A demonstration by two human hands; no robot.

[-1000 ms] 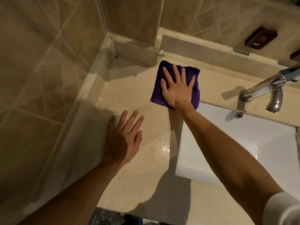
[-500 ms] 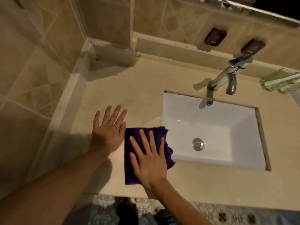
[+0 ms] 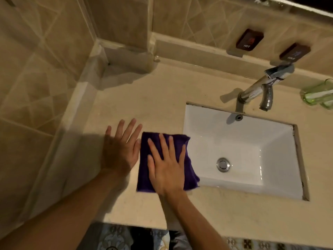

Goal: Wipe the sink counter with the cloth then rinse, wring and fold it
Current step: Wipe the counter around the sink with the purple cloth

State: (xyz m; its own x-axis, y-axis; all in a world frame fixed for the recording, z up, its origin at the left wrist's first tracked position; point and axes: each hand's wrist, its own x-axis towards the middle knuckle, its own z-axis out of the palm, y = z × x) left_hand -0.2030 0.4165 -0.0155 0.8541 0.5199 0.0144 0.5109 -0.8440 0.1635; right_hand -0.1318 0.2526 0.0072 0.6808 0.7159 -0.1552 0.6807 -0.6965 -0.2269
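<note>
A purple cloth (image 3: 143, 165) lies on the beige sink counter (image 3: 144, 98), just left of the white basin (image 3: 252, 138), with its right edge hanging over the basin rim. My right hand (image 3: 167, 168) presses flat on the cloth with fingers spread. My left hand (image 3: 120, 150) rests flat on the bare counter, its fingers apart, touching the cloth's left edge.
A chrome faucet (image 3: 259, 89) stands behind the basin, under wall buttons marked HOT (image 3: 249, 40) and COLD (image 3: 294, 52). Green glass cups (image 3: 317, 94) sit at the far right. Tiled walls close the left side and back. The counter's front edge is near my forearms.
One second ago my right hand held the cloth at the back corner of the counter. It has slid toward the front edge beside the basin, and now sits next to my left hand.
</note>
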